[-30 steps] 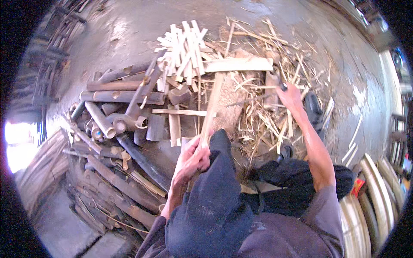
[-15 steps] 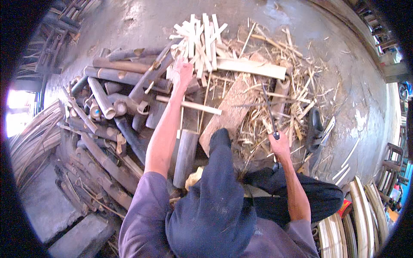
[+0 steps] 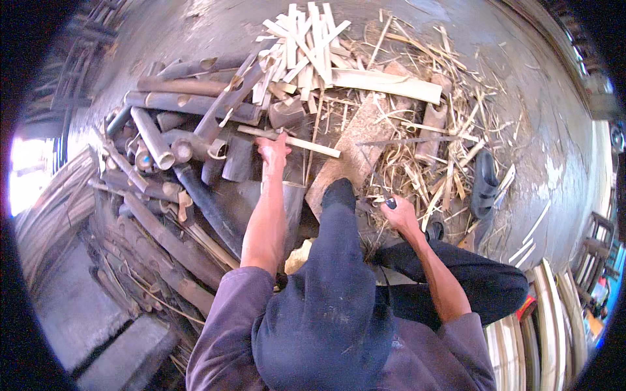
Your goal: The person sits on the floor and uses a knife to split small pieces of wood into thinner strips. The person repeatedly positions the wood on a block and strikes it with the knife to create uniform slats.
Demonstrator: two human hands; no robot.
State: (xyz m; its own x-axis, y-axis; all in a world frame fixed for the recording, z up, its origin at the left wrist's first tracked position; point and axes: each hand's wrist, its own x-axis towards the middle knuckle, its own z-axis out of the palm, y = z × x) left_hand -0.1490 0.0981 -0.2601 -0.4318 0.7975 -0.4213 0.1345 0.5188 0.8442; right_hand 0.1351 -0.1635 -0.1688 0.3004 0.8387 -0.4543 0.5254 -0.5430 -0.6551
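Note:
My left hand point(image 3: 274, 151) is on a pale bamboo strip point(image 3: 314, 146), its fingers and thumb closing round it near the left end. The strip lies slantwise, its right end over a worn wooden board point(image 3: 342, 155). In my right hand point(image 3: 405, 216) is a knife, gripped by its dark handle point(image 3: 391, 203) just right of my foot. The knife's blade is hard to make out. A long thin dark blade point(image 3: 411, 140) lies across the board and the shavings. Beyond my left hand is a heap of pale split strips point(image 3: 306, 49).
Dark bamboo tubes point(image 3: 195, 107) are piled at the left. Shavings point(image 3: 417, 176) cover the floor right of the board, with a dark sandal point(image 3: 484, 186) beside them. A wide pale bamboo slat point(image 3: 388, 85) lies at the far side. Long split pieces point(image 3: 551, 319) lie lower right.
My left hand has come back from the strip heap to the single strip. My right hand has moved left and nearer my foot with the knife, whose blade no longer points away from me.

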